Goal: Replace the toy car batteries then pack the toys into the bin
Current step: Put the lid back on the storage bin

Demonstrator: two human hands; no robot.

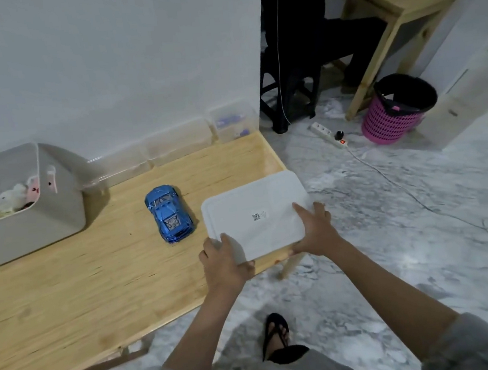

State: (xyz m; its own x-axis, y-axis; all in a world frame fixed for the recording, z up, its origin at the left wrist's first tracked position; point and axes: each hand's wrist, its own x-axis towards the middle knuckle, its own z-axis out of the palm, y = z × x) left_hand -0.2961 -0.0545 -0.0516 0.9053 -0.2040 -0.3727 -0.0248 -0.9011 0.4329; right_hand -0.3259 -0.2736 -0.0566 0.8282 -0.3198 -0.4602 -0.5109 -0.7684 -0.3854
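Both hands were on the white lidded box [254, 216] at the table [68, 291] corner. Left hand [224, 261] gripped the near-left corner, thumb on the lid and fingers curled under the edge. Right hand [315, 228] gripped the near-right edge, fingers spread over the lid. The two-handed hold probably steadied the box where it overhung the corner. Blue toy car [168, 213] sat upright on the table just left of the box, untouched. Grey bin [59, 202] stood well left near the wall, plush toys [14, 198] already inside. Battery swap looked not yet begun.
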